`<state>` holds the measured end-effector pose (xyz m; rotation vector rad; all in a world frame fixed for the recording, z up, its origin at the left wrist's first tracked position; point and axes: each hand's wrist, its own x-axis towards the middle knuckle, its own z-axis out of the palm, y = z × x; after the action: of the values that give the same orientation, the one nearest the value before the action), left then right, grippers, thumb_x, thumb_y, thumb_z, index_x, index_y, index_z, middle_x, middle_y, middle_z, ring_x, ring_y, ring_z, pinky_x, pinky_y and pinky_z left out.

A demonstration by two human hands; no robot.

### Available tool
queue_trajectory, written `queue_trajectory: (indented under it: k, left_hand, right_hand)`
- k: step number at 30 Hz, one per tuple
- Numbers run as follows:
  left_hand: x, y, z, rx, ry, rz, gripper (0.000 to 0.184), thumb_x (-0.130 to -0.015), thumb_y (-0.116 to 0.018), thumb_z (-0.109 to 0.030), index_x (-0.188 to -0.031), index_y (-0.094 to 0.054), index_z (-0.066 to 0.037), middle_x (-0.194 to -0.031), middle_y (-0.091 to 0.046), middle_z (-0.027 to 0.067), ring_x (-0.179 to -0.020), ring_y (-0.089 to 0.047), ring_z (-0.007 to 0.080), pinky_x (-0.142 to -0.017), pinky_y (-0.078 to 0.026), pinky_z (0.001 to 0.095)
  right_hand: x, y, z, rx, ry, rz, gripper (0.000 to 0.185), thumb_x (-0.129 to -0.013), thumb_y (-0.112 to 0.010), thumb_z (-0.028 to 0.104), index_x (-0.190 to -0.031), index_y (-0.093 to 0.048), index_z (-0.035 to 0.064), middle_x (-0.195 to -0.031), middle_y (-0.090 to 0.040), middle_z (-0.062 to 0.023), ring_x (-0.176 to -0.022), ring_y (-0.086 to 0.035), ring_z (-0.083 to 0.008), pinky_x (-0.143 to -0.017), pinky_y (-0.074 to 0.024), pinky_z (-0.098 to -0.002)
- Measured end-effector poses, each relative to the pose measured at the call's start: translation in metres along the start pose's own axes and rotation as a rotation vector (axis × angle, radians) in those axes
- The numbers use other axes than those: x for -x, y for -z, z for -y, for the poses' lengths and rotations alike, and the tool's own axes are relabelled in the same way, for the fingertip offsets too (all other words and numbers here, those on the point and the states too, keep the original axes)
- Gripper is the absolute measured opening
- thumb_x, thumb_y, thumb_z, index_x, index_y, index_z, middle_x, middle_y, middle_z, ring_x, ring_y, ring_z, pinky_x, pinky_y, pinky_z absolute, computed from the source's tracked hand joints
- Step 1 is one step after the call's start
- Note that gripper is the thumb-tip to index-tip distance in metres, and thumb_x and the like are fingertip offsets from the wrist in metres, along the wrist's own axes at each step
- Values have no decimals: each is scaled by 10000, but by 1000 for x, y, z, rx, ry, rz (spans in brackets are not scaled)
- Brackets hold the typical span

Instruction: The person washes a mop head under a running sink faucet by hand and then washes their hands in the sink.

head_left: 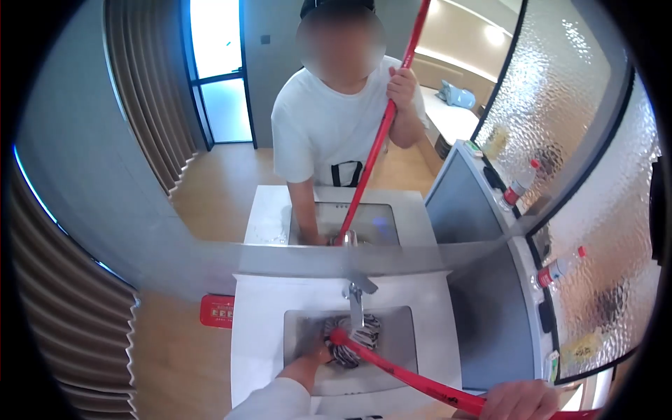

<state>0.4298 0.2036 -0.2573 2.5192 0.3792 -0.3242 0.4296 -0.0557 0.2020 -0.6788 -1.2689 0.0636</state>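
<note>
A long red pole [413, 379] runs from the sink [399, 343] toward the lower right. My right hand [521, 400] is wrapped round its shaft. At the pole's other end a dark and white striped mop head [348, 355] lies in the basin, under the chrome faucet [357, 301]. My left hand [323, 350] is down in the basin against the left side of the mop head; its fingers are mostly hidden. The mirror above shows the same pole held upright at a slant.
White counter [259, 350] surrounds the basin. On the floor at left lies a red item [217, 311]. A grey cabinet [483, 315] stands at right, with a red-capped bottle [553, 271] on its top, beside textured glass [602, 301]. A brown curtain [70, 301] hangs at far left.
</note>
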Motion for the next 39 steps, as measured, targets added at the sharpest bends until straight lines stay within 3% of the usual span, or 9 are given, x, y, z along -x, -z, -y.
queue_trajectory:
  k: [4,12,18,21,24,26,30,32,39]
  left_hand:
    - [-26,-44,26,-254,-3,275,716,-841,-674,-473,-1443,-531,-112,-1549,-415,177,-1452,-353,372,-1123,-377,484]
    - [10,-55,12,-587,11,430,738,-858,-650,-475,-1493,-472,-144,-1591,-337,140,-1471,-288,392,-1136,-320,580]
    - [-5,-103,19,70,218,331,781,-863,-612,-520,-1464,-490,-36,-1568,-353,268,-1471,-312,418,-1195,-303,505]
    - [13,-122,-40,1368,558,-38,825,-845,-714,-401,-1510,-403,-25,-1539,-401,244,-1304,-539,388,-1046,-499,471]
    - [58,-61,-127,2048,893,-341,743,-879,-710,-293,-1454,-390,52,-1418,-522,203,-1140,-652,348,-903,-597,544]
    - [37,-96,-118,2477,586,-80,424,-931,-538,-363,-1229,-611,-70,-1128,-676,117,-943,-698,339,-801,-609,542]
    - [75,-59,-137,2552,560,15,523,-937,-281,-458,-1195,-609,-144,-1214,-642,124,-1099,-619,390,-865,-506,660]
    - [76,-58,-143,2633,489,-35,592,-959,-231,-487,-1302,-560,-135,-1305,-601,133,-1165,-586,388,-962,-477,631]
    - [99,-6,-176,2646,227,37,567,-952,-227,-410,-1240,-591,-85,-1263,-601,194,-1120,-593,438,-954,-482,643]
  right_hand:
    - [45,-36,37,40,26,175,350,-965,-711,240,-751,-457,130,-577,-487,21,-447,-462,-99,-441,-376,-248]
    - [115,-72,117,511,-16,-976,379,-1066,-471,380,-809,-370,120,-575,-382,9,-460,-336,-111,-444,-303,-268]
    - [70,-101,171,554,157,-640,438,-1017,-568,470,-827,-400,113,-581,-398,27,-440,-396,-67,-396,-353,-187]
    - [50,-113,194,514,158,-446,440,-987,-636,434,-834,-390,103,-599,-426,17,-448,-422,-74,-410,-377,-180]
    - [43,-126,218,459,190,-442,402,-932,-745,308,-787,-433,101,-587,-471,14,-441,-465,-72,-406,-389,-172]
    - [42,-137,238,434,183,-446,374,-859,-781,198,-727,-442,111,-546,-491,21,-407,-483,-71,-400,-411,-167]
    - [53,-160,274,450,170,-410,363,-766,-797,172,-649,-453,152,-473,-485,68,-367,-476,-33,-406,-423,-144]
    - [44,-169,260,355,159,-200,391,-960,-677,399,-753,-470,141,-585,-444,62,-473,-438,-72,-462,-399,-218]
    - [69,-173,335,429,150,-158,416,-968,-603,463,-739,-464,145,-583,-447,78,-504,-455,-50,-493,-443,-191]
